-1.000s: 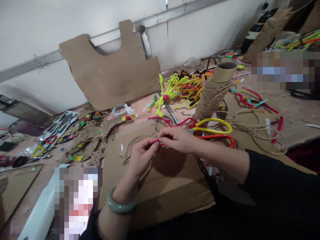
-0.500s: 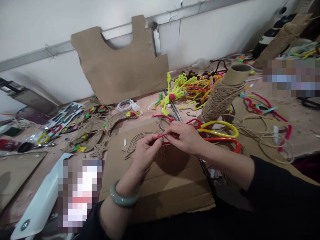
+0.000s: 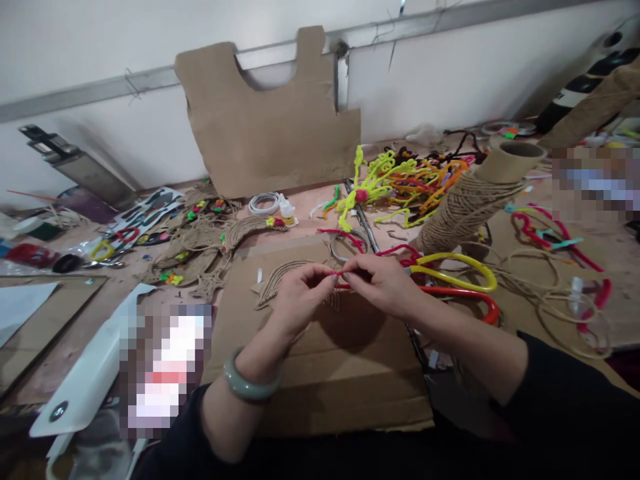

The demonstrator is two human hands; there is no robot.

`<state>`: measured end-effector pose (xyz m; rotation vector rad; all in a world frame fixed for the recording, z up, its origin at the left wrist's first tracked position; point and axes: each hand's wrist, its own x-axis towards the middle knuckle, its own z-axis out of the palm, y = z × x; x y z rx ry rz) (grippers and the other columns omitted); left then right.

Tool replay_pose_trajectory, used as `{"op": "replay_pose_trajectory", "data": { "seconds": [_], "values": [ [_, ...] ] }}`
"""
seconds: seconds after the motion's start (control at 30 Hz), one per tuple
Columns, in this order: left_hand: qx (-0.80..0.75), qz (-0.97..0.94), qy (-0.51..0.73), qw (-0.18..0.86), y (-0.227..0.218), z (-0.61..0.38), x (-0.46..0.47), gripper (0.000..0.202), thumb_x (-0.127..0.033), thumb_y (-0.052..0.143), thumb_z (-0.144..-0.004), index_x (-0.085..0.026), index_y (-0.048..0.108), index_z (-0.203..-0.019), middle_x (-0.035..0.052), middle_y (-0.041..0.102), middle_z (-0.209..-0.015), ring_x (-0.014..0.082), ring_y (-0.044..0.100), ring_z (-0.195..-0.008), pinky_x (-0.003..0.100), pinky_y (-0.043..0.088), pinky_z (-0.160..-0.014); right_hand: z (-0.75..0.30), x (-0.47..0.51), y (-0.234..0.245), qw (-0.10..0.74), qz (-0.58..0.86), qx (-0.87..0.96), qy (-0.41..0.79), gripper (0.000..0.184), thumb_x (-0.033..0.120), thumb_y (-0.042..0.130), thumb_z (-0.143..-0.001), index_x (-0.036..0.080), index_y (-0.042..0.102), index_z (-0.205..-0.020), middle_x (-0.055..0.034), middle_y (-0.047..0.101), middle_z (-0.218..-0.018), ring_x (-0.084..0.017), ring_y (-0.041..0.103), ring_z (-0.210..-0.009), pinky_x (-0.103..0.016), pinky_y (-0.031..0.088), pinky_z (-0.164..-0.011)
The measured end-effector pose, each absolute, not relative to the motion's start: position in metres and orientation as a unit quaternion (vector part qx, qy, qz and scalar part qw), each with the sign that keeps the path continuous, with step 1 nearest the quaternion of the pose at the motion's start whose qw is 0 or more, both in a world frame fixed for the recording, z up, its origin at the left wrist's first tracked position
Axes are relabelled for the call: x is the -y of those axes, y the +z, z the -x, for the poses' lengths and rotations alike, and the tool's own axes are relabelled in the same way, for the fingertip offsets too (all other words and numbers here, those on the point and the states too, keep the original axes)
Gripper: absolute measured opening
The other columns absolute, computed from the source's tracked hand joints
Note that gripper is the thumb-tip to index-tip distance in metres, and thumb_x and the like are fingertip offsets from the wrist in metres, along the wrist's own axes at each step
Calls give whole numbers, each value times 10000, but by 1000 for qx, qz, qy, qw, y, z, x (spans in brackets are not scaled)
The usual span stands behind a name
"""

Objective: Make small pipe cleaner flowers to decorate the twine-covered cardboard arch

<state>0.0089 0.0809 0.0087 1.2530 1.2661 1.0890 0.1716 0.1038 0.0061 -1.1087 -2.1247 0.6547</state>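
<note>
My left hand [image 3: 299, 300] and my right hand [image 3: 383, 283] meet at their fingertips above a flat sheet of cardboard [image 3: 325, 373]. Both pinch a short red pipe cleaner [image 3: 341, 273] between thumb and fingers. A green bangle [image 3: 249, 385] circles my left wrist. Under the hands lies an arc of glued jute cord [image 3: 280, 277] on the cardboard. Scissors with yellow and red handles [image 3: 457, 277] lie just right of my right hand.
A cone wound with jute twine [image 3: 473, 200] stands at the right, with a heap of coloured pipe cleaners [image 3: 400, 177] behind it. A cut cardboard shape [image 3: 273, 123] leans on the wall. Jute ornaments [image 3: 200, 247] and loose twine loops [image 3: 550, 293] lie around.
The view has swung a little left, so everything has shifted right in the picture. Both hands stay pinched on the red pipe cleaner, working it between the fingertips.
</note>
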Motion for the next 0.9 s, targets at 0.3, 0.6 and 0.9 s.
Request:
{"op": "replay_pose_trajectory", "data": {
  "seconds": [0.3, 0.6, 0.9],
  "values": [
    [-493, -536, 435, 529, 5, -8, -80, 112, -247, 634, -694, -136, 639, -678, 7, 626, -578, 104, 549, -522, 229, 446, -537, -167, -104, 1, 341, 413, 723, 437, 127, 248, 482, -786, 157, 570, -770, 1, 585, -652, -104, 517, -580, -222, 399, -537],
    [-500, -563, 457, 473, 0, -7, -80, 89, -231, 637, -698, -143, 646, -684, 14, 627, -628, 115, 563, -587, 233, 449, -568, -164, -101, 6, 336, 413, 626, 570, 183, 338, 550, -751, 158, 532, -723, 5, 558, -619, -99, 522, -550, -231, 422, -525],
    [-503, -618, 433, 422, 1, -2, -83, 79, -221, 620, -719, -160, 669, -728, 36, 631, -726, 143, 563, -709, 273, 433, -682, -167, -102, 4, 344, 384, 641, 569, 153, 315, 519, -786, 167, 509, -750, 14, 565, -630, -104, 566, -578, -241, 467, -567]
  ]
}}
